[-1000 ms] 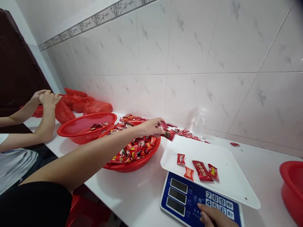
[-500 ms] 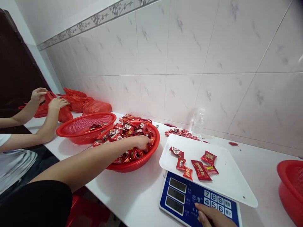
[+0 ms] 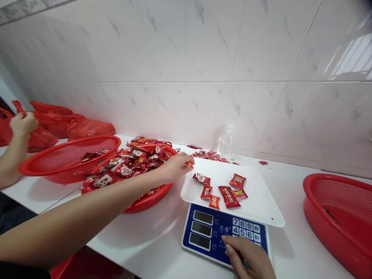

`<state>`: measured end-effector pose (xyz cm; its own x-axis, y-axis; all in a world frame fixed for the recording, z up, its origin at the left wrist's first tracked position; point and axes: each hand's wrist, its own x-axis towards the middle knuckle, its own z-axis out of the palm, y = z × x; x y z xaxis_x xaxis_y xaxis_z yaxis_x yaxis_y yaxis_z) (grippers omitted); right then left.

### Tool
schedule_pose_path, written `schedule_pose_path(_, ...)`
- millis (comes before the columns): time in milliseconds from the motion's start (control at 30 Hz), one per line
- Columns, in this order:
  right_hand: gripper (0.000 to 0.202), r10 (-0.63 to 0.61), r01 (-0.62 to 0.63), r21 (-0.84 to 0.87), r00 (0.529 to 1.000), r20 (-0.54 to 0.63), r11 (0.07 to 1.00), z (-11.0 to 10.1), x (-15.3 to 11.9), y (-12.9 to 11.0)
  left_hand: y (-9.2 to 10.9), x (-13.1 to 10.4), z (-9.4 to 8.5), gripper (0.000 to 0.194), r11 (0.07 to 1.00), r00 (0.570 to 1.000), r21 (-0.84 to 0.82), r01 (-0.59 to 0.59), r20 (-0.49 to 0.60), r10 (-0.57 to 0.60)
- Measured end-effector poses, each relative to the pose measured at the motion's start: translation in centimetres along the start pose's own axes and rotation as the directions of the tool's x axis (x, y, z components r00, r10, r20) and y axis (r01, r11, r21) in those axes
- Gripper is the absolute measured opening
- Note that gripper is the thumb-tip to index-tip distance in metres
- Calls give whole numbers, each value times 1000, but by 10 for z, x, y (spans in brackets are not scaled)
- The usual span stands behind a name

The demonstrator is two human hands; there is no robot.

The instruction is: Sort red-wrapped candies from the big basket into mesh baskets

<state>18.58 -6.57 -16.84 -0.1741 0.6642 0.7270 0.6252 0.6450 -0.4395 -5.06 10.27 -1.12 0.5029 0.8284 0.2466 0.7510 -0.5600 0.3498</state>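
Note:
My left hand [image 3: 176, 167] is closed, fingertips pinching a small red wrapped candy [image 3: 189, 164] at the left rim of the white tray [image 3: 261, 203]. On the tray lie several red candies, among them a longer dark red packet [image 3: 229, 197] and an orange-red one [image 3: 214, 202]. Under the tray sits a blue digital scale [image 3: 216, 232]; its displays look dark. My right hand [image 3: 251, 257] rests on the scale's panel beside the number keys, fingers curled together with nothing visible in them. Behind my left forearm stands a red basket [image 3: 151, 204] heaped with candies.
Another red basket [image 3: 69, 155] holds a few candies at left. Red plastic bags [image 3: 90, 130] lie behind it, near another person's hand [image 3: 23, 123]. Patterned red packets [image 3: 212, 155] and a clear container [image 3: 226, 137] are by the wall. A red basket [image 3: 337, 217] stands at right.
My left hand has come out of the candy basket to the tray's rim with a candy in its fingertips. The view has turned right. My right hand stays on the scale.

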Motion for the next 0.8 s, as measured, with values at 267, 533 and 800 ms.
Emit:
schedule_pose_path(267,19,-27,25,47,999,27,999,-5,9,-2,49,1,83,64,995,943,-100,-19,329,52)
schedule_pose_path(533,18,-17,17,40,1000,-8,999,0,6,0,73,10,70,52,904,999,-426,-46,-29,38)
schedule_pose_path(800,15,76,-75,29,997,-28,997,-7,15,-2,27,-60,95,33,852,790,-493,-175,-587,-177)
